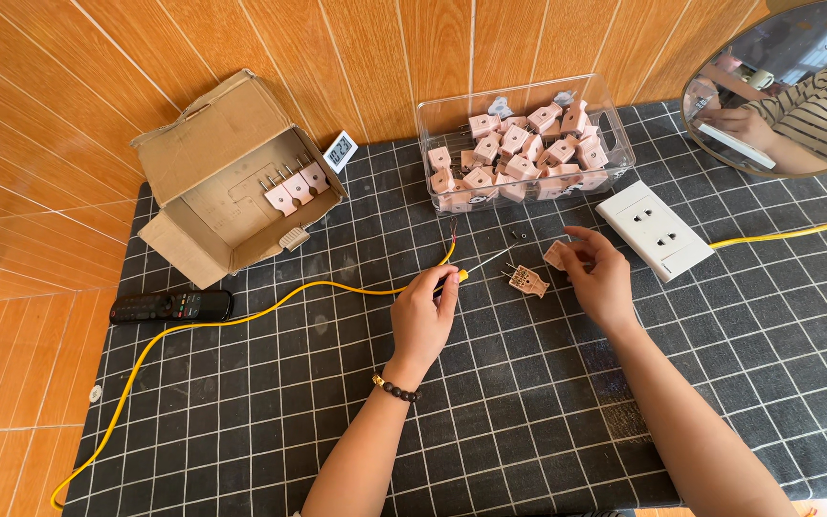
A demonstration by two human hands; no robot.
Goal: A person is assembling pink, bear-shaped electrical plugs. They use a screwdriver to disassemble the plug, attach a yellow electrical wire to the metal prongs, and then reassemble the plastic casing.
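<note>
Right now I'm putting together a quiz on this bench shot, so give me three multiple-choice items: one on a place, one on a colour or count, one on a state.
1. Where does the black remote lie?
A. Inside the clear bin
B. On the mat, in front of the cardboard box
C. On the white socket block

2. What colour is the cable running across the mat?
A. Yellow
B. Blue
C. Green

3. How is the left hand occupied?
A. Lying flat and empty
B. Resting inside the box
C. Pinching a thin tool with a yellow handle

Answers: 1 B, the remote sits on the grid mat just below the box. 2 A, the cable is yellow along its whole length. 3 C, the fingers close around the tool's handle, while the right hand holds a pink plug part.
</note>
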